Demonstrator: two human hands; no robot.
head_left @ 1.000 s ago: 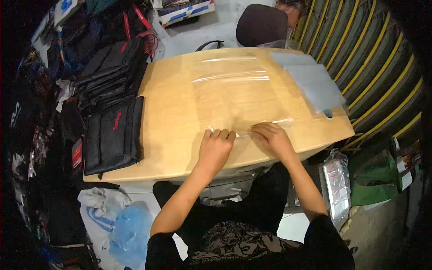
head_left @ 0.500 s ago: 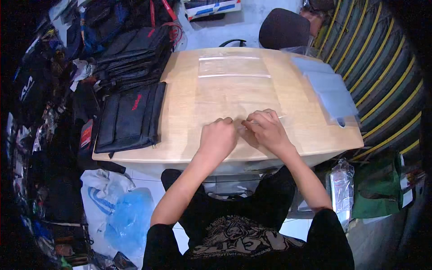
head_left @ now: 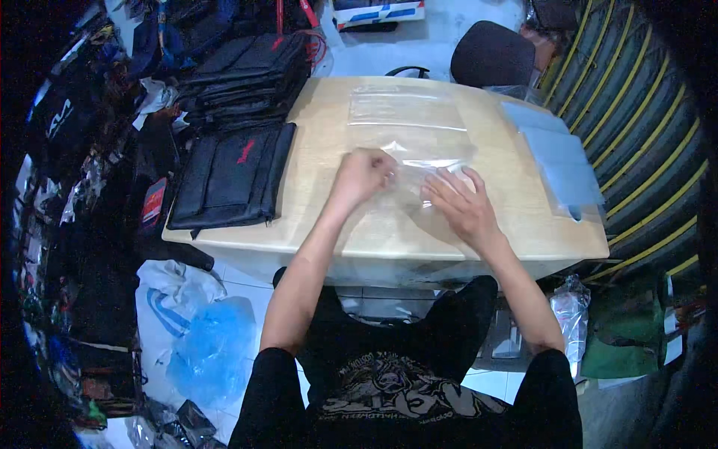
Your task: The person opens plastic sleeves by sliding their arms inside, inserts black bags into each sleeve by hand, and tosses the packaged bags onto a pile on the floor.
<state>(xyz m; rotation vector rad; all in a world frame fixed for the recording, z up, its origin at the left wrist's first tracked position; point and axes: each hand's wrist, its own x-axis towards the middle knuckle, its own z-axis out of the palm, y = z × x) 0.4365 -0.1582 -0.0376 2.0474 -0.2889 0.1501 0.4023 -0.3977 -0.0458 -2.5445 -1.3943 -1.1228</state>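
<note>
A clear plastic bag [head_left: 407, 112] lies flat down the middle of the wooden table, its near part lifted and creased between my hands. My left hand [head_left: 365, 176] is closed, its fingertips pinching the plastic at the left; they are slightly blurred. On the right, my right hand [head_left: 464, 206] rests with fingers stretched out and a little apart on the near part of the bag. Glare on the folds hides where the bag's near edge runs.
Black zippered cases [head_left: 228, 176] line the table's left side, with more piled behind. Translucent blue plastic sleeves [head_left: 557, 161] lie along the right edge. Beyond the table stands a dark chair [head_left: 493, 54]. Yellow-striped rolls [head_left: 636, 142] rise at right. A blue plastic bag [head_left: 213, 352] is on the floor.
Both hands have moved away from me over the table and drawn apart. The right fingers have gone from pinched to stretched out. The near part of the bag is now raised and folded.
</note>
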